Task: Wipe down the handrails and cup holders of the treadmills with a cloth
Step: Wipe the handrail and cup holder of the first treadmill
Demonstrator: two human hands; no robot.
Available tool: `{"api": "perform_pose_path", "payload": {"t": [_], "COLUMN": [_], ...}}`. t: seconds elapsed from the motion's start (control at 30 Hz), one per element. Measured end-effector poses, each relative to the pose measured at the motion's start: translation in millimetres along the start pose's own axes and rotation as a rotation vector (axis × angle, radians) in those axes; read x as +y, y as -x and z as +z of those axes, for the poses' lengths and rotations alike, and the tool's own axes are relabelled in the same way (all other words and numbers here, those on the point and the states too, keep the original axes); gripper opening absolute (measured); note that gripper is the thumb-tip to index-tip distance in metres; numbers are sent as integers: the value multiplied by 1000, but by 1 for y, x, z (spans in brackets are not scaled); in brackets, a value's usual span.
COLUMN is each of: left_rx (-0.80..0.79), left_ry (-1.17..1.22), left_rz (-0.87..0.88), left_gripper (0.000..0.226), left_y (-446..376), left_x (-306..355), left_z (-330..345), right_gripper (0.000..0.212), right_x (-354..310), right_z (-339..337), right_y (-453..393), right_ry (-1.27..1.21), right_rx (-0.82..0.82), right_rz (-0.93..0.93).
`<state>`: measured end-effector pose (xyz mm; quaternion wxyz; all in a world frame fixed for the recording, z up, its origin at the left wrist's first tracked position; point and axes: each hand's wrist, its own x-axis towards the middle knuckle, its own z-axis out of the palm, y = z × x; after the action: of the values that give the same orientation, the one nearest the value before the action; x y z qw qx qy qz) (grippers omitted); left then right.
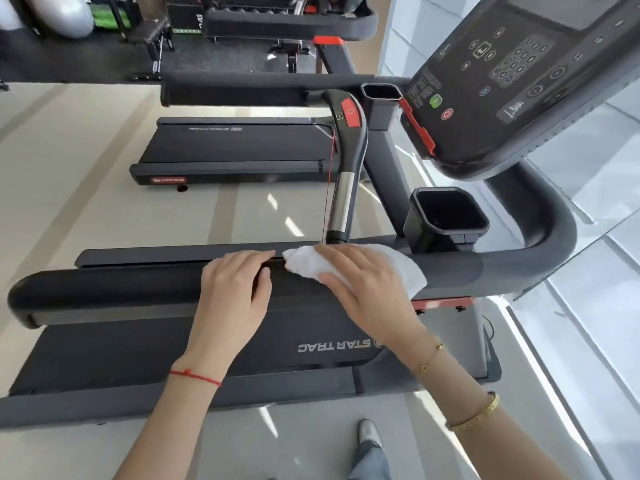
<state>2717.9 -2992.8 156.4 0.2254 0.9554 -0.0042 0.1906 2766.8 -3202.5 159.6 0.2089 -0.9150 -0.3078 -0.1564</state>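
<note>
Shoe (370, 434): grey, on pale floor at lower edge, beside the treadmill base.
Left hand (232, 299): flat on the near handrail (104, 289), fingers together and curled over the far edge; red string at the wrist.
Right hand (360, 285): palm down, fingers spread, pressing the white cloth (398, 268) onto the same rail; gold bracelets on the wrist.
Cloth: bunched on the handrail just right of the left hand, touching the rail, near its bend.
Near cup holder (446, 216): black, open-topped, just beyond the cloth.
Far cup holder (381, 95): beside the console (519, 81).
Second treadmill (235, 150): parallel, behind.
</note>
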Motion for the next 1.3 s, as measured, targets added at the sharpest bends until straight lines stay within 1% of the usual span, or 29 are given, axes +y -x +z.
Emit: {"api": "perform_pose_path", "payload": {"t": [0.07,0.13,0.2,0.27,0.4,0.5,0.6,0.67,0.77,0.83,0.97,1.2,1.3], "left_rx": [-23,-38,-44,-45,-32,-28,-25,-34,-30,-3,76,165,207], "left_ry": [-12,-11,-9,-8,-11,2,10,3,-5,-41,-117,-209,-229], "left_rz": [14,19,26,29,24,39,40,44,40,2,-106,-236,-295], "left_gripper": [25,24,24,24,22,21,26,27,28,28,25,23,23], "left_y": [1,2,2,2,3,3,3,3,3,5,12,22,27], "left_x": [-15,-27,-35,-39,-48,-52,-53,-53,-53,-55,-68,-106,-128], "left_z": [-9,-14,-17,-18,-18,-18,-17,-17,-17,-18,-26,-50,-63], "right_gripper": [37,33,30,30,34,36,29,23,22,22,28,38,40], "right_x": [10,13,2,-20,-65,-55,-29,-22,-26,-29,-44,-96,-123], "right_z": [-5,-5,4,19,49,46,30,28,34,36,43,71,86], "right_y": [5,7,2,-7,-22,-20,-13,-11,-13,-15,-30,-70,-85], "right_ry": [49,136,227,260,198,156,171,187,223,236,200,139,116], "right_rx": [22,98,158,154,131,111,197,260,278,250,137,-46,-90], "right_rz": [61,153,216,208,111,35,76,123,184,167,39,-119,-205]}}
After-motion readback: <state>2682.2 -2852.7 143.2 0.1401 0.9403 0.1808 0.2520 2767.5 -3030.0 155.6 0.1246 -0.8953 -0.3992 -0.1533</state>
